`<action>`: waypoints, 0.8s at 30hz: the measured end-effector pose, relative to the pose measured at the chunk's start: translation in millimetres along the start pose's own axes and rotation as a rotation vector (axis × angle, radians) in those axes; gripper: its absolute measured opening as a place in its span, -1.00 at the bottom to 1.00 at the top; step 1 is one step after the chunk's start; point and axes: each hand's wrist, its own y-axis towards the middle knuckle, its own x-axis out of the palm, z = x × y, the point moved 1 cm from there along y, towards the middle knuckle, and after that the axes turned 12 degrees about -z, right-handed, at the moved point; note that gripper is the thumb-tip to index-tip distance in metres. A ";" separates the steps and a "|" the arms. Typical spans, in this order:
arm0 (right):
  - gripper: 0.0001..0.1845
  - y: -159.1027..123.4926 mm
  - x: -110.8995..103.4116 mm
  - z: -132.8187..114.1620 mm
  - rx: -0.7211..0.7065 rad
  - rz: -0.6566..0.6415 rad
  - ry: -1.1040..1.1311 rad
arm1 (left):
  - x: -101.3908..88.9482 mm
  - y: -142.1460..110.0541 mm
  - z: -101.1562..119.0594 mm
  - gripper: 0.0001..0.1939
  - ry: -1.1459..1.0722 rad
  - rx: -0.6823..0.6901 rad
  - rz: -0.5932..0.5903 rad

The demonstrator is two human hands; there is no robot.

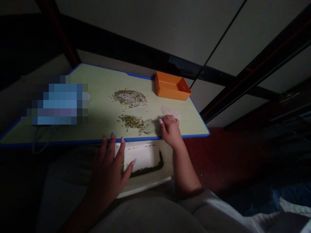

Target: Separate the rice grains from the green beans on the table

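Gripping a hard-to-see clear thing [152,121], your right hand [170,129] is leaning over the table [97,81]; your left hand [109,166], spread and empty, is partly hiding the tray [143,158] below.

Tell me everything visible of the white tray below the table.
The white tray is rectangular and open-topped, with a broad rim and a smooth, plastic-looking surface. It lies just below the near edge of the table. Green grains line its near, left and right inner edges; a few specks dot the far side, leaving the middle mostly bare. The left hand covers part of its left side; whether they touch is unclear. What supports it is hidden.
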 end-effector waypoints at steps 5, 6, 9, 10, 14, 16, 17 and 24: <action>-0.67 -0.2 -0.5 0.2 -0.031 0.005 0.025 | 0.9 -0.9 -0.1 -0.14 -0.005 0.001 0.003; -0.66 -0.3 -0.4 0.4 -0.036 0.008 0.030 | 1.1 -1.0 -0.3 -0.15 -0.006 0.002 0.006; -0.67 -0.5 -0.3 0.5 -0.046 0.007 0.033 | 1.3 -0.8 -1.2 -0.15 -0.005 0.005 0.010; -0.67 -0.6 -0.4 0.4 -0.047 0.006 0.034 | 1.2 -0.7 -1.4 -0.15 -0.005 0.005 0.007; -0.66 -1.3 -1.1 0.3 -0.067 0.019 0.063 | 0.3 -0.8 -1.4 -0.15 -0.004 0.002 -0.001; -0.64 -1.3 -1.3 1.1 -0.066 0.039 0.084 | 0.0 -1.0 -1.1 -0.15 -0.003 0.001 -0.001; -0.64 -1.2 -1.3 1.8 -0.058 0.052 0.091 | 0.0 -1.0 -0.9 -0.15 -0.002 0.002 0.000; -0.68 -0.4 -0.4 3.3 -0.040 0.041 0.047 | 0.3 -0.5 -0.6 -0.15 0.007 0.004 -0.004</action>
